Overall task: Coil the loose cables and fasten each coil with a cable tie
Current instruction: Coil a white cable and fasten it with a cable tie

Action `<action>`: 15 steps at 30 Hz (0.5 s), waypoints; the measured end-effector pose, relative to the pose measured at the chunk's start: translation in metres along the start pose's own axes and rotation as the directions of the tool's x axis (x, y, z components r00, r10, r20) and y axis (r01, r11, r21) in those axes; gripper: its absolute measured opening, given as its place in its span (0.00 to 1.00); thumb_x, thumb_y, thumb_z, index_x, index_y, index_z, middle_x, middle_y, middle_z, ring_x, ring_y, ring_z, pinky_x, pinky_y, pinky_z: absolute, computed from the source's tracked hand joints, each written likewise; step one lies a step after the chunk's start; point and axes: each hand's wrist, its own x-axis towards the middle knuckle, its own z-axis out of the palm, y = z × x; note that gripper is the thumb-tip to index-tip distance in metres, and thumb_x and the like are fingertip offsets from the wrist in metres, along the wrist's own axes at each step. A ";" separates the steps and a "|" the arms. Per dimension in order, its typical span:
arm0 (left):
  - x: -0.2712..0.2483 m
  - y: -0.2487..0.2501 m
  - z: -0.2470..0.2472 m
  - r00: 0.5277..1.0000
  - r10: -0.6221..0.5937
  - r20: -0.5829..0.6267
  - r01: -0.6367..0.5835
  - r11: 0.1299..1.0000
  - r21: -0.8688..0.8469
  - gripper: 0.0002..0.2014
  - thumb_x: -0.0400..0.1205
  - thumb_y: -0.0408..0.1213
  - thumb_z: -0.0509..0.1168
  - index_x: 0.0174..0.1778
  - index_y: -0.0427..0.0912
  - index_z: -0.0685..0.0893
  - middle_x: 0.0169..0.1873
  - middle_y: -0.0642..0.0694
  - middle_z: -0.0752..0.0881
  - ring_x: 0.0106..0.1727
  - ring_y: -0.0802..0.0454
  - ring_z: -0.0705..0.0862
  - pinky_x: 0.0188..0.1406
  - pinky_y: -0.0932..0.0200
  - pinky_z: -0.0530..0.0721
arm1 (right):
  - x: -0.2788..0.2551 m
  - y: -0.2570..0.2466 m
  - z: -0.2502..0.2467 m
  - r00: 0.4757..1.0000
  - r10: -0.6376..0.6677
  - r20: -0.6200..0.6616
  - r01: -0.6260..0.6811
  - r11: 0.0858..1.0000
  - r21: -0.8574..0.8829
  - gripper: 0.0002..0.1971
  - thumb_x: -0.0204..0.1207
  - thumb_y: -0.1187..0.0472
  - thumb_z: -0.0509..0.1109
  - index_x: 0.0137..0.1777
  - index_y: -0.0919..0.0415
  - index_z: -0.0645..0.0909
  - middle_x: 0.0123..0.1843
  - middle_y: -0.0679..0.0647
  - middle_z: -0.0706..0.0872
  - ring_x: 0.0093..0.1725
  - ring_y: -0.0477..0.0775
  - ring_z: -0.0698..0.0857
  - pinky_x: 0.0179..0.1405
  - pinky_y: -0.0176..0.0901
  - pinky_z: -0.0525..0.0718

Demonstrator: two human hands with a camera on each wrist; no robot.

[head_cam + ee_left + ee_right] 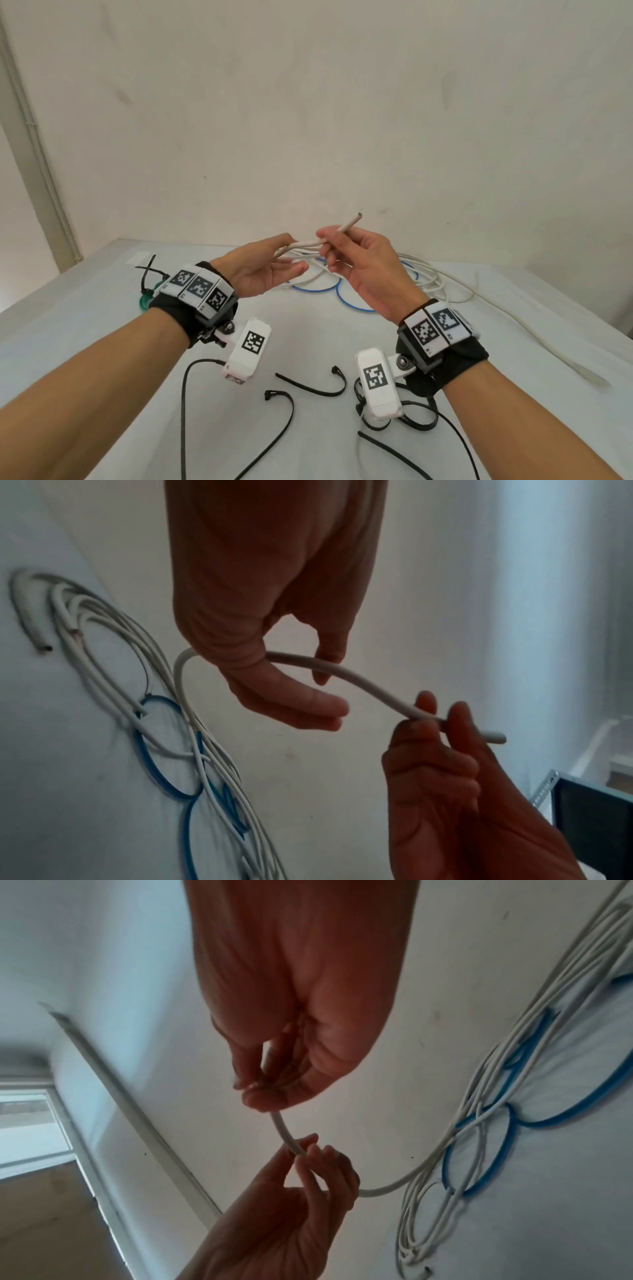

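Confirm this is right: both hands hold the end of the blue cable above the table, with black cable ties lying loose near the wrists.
Wrong colour. The head view shows the left hand and right hand holding a white cable; the blue cable lies on the table. The cable ties are as described.

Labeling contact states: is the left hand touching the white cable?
Touching. In the right wrist view the left hand has its fingertips closed on the white cable; the left wrist view agrees.
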 end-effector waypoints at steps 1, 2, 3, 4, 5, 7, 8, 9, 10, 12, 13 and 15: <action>0.000 -0.001 0.003 1.000 0.023 -0.009 -0.023 0.999 -0.033 0.08 0.90 0.32 0.63 0.49 0.30 0.81 0.43 0.34 0.84 0.28 0.45 0.91 0.27 0.60 0.91 | -0.001 -0.003 -0.002 1.000 -0.021 -0.023 0.022 0.999 0.032 0.09 0.87 0.63 0.70 0.55 0.69 0.89 0.38 0.56 0.85 0.33 0.47 0.80 0.37 0.35 0.81; 0.002 -0.002 0.004 0.998 0.051 -0.022 -0.052 0.996 -0.072 0.09 0.91 0.30 0.61 0.48 0.29 0.80 0.42 0.32 0.85 0.28 0.44 0.92 0.27 0.59 0.91 | -0.002 -0.006 -0.004 0.998 -0.036 -0.049 0.039 0.998 0.057 0.10 0.87 0.61 0.69 0.53 0.66 0.90 0.37 0.55 0.83 0.33 0.46 0.78 0.37 0.34 0.80; 0.004 -0.003 0.004 0.996 0.081 -0.030 -0.083 0.990 -0.112 0.08 0.91 0.28 0.59 0.49 0.29 0.80 0.40 0.31 0.86 0.28 0.44 0.92 0.27 0.59 0.91 | -0.002 -0.008 -0.006 0.996 -0.048 -0.081 0.054 0.996 0.068 0.11 0.88 0.60 0.68 0.50 0.64 0.90 0.36 0.54 0.81 0.32 0.46 0.76 0.37 0.34 0.79; 0.005 -0.003 0.004 0.994 0.107 -0.029 -0.110 0.982 -0.151 0.08 0.91 0.27 0.59 0.49 0.28 0.79 0.38 0.30 0.88 0.30 0.44 0.93 0.29 0.59 0.91 | -0.002 -0.009 -0.009 0.991 -0.058 -0.118 0.066 0.996 0.060 0.13 0.89 0.58 0.68 0.47 0.62 0.89 0.36 0.52 0.80 0.33 0.45 0.77 0.39 0.35 0.78; 0.006 -0.003 0.005 0.992 0.126 -0.017 -0.127 0.975 -0.182 0.07 0.90 0.25 0.59 0.49 0.27 0.80 0.38 0.30 0.89 0.32 0.45 0.93 0.30 0.60 0.91 | -0.002 -0.009 -0.011 0.986 -0.065 -0.155 0.073 0.996 0.048 0.14 0.89 0.55 0.67 0.44 0.59 0.88 0.37 0.51 0.80 0.36 0.46 0.78 0.43 0.36 0.79; 0.004 -0.003 0.009 0.988 0.150 0.028 -0.143 0.973 -0.180 0.06 0.89 0.24 0.61 0.51 0.25 0.82 0.41 0.32 0.90 0.35 0.47 0.94 0.32 0.62 0.91 | -0.001 -0.010 -0.016 0.975 -0.048 -0.216 0.071 0.993 0.098 0.17 0.91 0.52 0.63 0.40 0.56 0.80 0.39 0.50 0.84 0.45 0.48 0.84 0.55 0.42 0.82; 0.003 -0.003 0.012 0.986 0.159 0.051 -0.150 0.977 -0.155 0.06 0.89 0.23 0.62 0.52 0.25 0.83 0.41 0.34 0.90 0.36 0.47 0.94 0.33 0.62 0.91 | -0.001 -0.010 -0.017 0.972 -0.017 -0.235 0.058 0.984 0.169 0.18 0.92 0.50 0.62 0.39 0.55 0.76 0.38 0.51 0.85 0.47 0.51 0.87 0.61 0.46 0.83; 0.000 -0.003 0.016 0.983 0.168 0.071 -0.159 0.979 -0.125 0.05 0.88 0.24 0.62 0.51 0.25 0.83 0.39 0.37 0.90 0.37 0.48 0.93 0.33 0.62 0.91 | -0.001 -0.011 -0.019 0.969 0.021 -0.246 0.042 0.968 0.249 0.19 0.92 0.49 0.60 0.39 0.55 0.73 0.35 0.52 0.84 0.45 0.52 0.88 0.64 0.50 0.85; -0.001 -0.003 0.019 0.980 0.178 0.083 -0.170 0.981 -0.093 0.05 0.88 0.24 0.63 0.49 0.27 0.83 0.36 0.39 0.90 0.37 0.48 0.93 0.34 0.61 0.91 | -0.001 -0.013 -0.019 0.965 0.056 -0.255 0.028 0.949 0.313 0.20 0.92 0.48 0.60 0.38 0.55 0.70 0.30 0.52 0.79 0.38 0.52 0.87 0.61 0.52 0.87; -0.003 -0.002 0.024 0.974 0.206 0.094 -0.203 0.978 -0.043 0.06 0.89 0.25 0.63 0.48 0.30 0.83 0.34 0.41 0.88 0.37 0.48 0.92 0.36 0.57 0.92 | -0.001 -0.016 -0.020 0.954 0.114 -0.276 -0.010 0.937 0.350 0.21 0.93 0.49 0.59 0.37 0.55 0.67 0.26 0.50 0.64 0.26 0.50 0.72 0.43 0.48 0.89; -0.003 -0.001 0.026 0.971 0.221 0.091 -0.218 0.975 -0.036 0.06 0.90 0.25 0.61 0.49 0.30 0.82 0.32 0.42 0.86 0.34 0.49 0.91 0.37 0.56 0.93 | -0.001 -0.017 -0.021 0.950 0.135 -0.281 -0.037 0.944 0.328 0.21 0.93 0.50 0.58 0.37 0.54 0.65 0.26 0.49 0.60 0.24 0.49 0.65 0.33 0.44 0.85; -0.003 0.004 0.027 0.967 0.245 0.070 -0.246 0.969 0.005 0.06 0.91 0.27 0.59 0.51 0.32 0.80 0.27 0.46 0.76 0.26 0.54 0.80 0.35 0.57 0.91 | -0.001 -0.017 -0.024 0.944 0.182 -0.276 -0.118 0.965 0.234 0.20 0.94 0.52 0.57 0.37 0.54 0.64 0.26 0.47 0.57 0.23 0.48 0.58 0.23 0.40 0.72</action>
